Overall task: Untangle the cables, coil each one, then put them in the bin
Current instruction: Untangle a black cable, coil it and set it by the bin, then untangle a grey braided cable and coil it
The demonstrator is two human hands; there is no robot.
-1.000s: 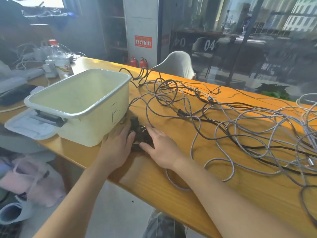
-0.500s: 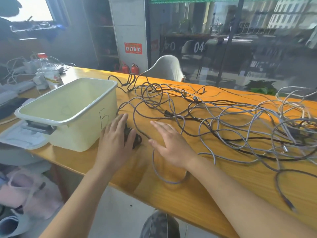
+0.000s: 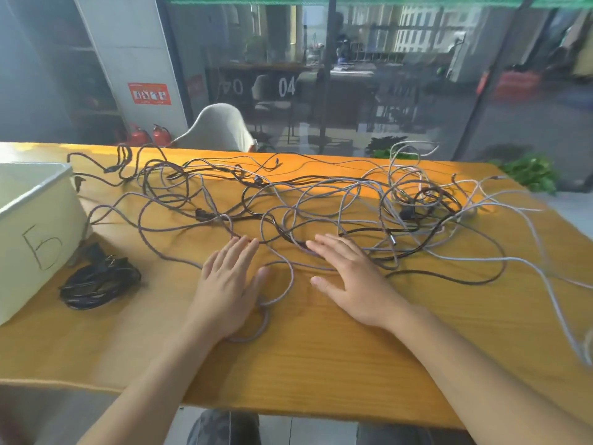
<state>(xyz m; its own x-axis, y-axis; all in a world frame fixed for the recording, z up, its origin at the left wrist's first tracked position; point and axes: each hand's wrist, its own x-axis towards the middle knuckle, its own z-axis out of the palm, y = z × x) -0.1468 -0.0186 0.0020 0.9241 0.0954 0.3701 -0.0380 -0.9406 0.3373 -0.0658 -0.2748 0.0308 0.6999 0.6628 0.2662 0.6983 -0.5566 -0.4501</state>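
From the head view, a wide tangle of cables (image 3: pixel 321 203) sprawls over the orange wooden table (image 3: pixel 321 364), grey braided strands looping through thinner black ones from just beside the bin across to the far right edge. One black cable, already coiled (image 3: pixel 99 281), lies on the table against the front of the cream bin (image 3: pixel 35 226), which stands at the left edge with a handwritten 5 on its wall.

Both hands are flat and spread, fingers straight, holding nothing. The left hand (image 3: pixel 227 284) lies over a grey loop at the near edge of the tangle; the right hand (image 3: pixel 349 277) reaches with its fingertips onto the crossing strands.

Half a second ago the left hand was covering the black coil by the bin; now it has left it and moved right, and the view has swung right with it, so the bin sits mostly out of frame.
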